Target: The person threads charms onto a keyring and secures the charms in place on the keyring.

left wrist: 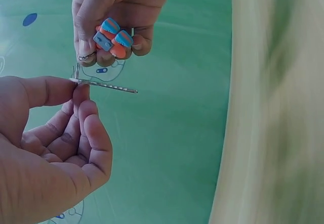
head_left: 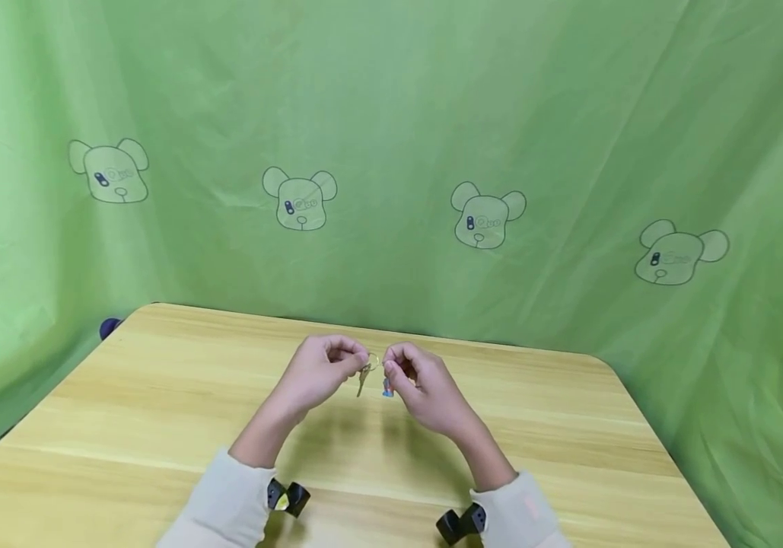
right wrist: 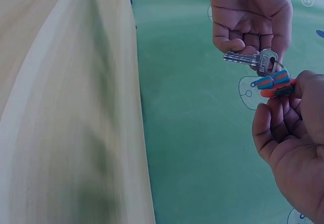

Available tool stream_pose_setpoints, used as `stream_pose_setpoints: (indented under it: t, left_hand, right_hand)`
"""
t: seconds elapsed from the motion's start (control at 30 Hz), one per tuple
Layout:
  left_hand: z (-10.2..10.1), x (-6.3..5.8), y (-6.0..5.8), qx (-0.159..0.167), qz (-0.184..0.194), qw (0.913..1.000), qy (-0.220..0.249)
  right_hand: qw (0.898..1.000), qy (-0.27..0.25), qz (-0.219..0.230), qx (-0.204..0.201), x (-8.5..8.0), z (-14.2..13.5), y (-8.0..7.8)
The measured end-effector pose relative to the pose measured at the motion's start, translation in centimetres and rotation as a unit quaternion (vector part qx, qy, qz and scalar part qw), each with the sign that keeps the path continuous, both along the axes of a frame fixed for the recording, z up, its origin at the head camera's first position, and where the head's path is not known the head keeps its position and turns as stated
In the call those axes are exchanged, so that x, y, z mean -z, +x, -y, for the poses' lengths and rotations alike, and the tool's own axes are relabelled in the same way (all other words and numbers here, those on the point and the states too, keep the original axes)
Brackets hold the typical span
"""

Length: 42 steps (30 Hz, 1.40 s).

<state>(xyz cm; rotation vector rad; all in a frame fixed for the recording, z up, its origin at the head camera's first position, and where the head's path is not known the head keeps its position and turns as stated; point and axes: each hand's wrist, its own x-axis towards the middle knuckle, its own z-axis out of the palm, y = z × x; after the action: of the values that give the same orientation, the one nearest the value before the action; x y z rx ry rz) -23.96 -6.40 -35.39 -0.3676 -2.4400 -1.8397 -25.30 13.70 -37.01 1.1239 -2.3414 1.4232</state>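
Above the table, my left hand [head_left: 319, 373] pinches a thin metal key ring [head_left: 373, 362] between thumb and index finger, right by the head of a metal key [head_left: 363, 378]. The key [right wrist: 243, 58] has a toothed blade and points away from the fingertips. Facing it, my right hand [head_left: 428, 388] holds a small orange, blue and grey toy-figure charm [left wrist: 112, 38] at its chain end, with a few links [left wrist: 87, 58] showing under the thumb. In the head view most of the charm [head_left: 387, 388] is hidden behind the right fingers. The two hands' fingertips are close together.
Below the hands is a light wooden table [head_left: 158, 411] with rounded far corners. A green curtain [head_left: 391, 91] printed with bear heads hangs behind and around it. Each sleeve cuff has a black wrist camera [head_left: 461, 525]. A dark purple round thing [head_left: 109, 328] shows past the far left corner.
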Motion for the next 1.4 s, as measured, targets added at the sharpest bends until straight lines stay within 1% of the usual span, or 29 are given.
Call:
stream_pose_setpoints:
  t: [0.17,0.3,0.47,0.5,0.63,0.7,0.73,0.87,1.03,1.2,1.4]
  left_hand:
    - [0.0,-0.7,0.6,-0.005,-0.010,0.9999,-0.011]
    - [0.0,-1.1,0.9,-0.002,-0.018,0.9998,-0.011]
    - [-0.1,-1.4,1.2,0.002,-0.029,0.9995,-0.013]
    - [-0.1,-1.4,1.3,0.003,-0.033,0.9994,-0.014]
    - [-0.2,-1.7,1.6,0.002,-0.042,0.9989,-0.019]
    - [-0.3,-1.8,1.7,0.001,-0.047,0.9986,-0.023]
    - [-0.3,-1.9,1.8,0.000,-0.048,0.9985,-0.026]
    - [-0.4,-1.9,2.0,0.002,-0.050,0.9983,-0.030]
    - [-0.5,-1.9,2.1,0.006,-0.045,0.9986,-0.026]
    - [-0.5,-2.1,2.1,0.010,-0.048,0.9985,-0.024]
    - [-0.4,-2.2,2.2,0.017,-0.052,0.9982,-0.025]
  right_hand:
    - [1.000,0.001,-0.002,-0.007,-0.3,0.1,0.4]
    - [1.000,-0.002,-0.001,-0.007,-0.5,0.2,0.6]
    - [1.000,-0.002,0.003,0.000,-0.6,0.3,1.0]
    - [1.000,0.000,0.004,0.004,-1.1,0.4,1.4]
    - [1.000,-0.001,0.001,0.015,-1.3,0.4,1.6]
    - [1.000,-0.001,-0.005,0.019,-1.4,0.4,1.7]
    - [1.000,-0.002,-0.009,0.019,-1.1,0.3,1.4]
    - [1.000,0.001,-0.020,0.020,-0.9,0.3,1.4]
    - [1.000,0.001,-0.016,0.027,-1.1,0.2,1.4]
    - [0.999,0.009,-0.012,0.042,-1.7,0.4,1.9]
    - [0.999,0.010,-0.008,0.046,-3.2,0.9,3.2]
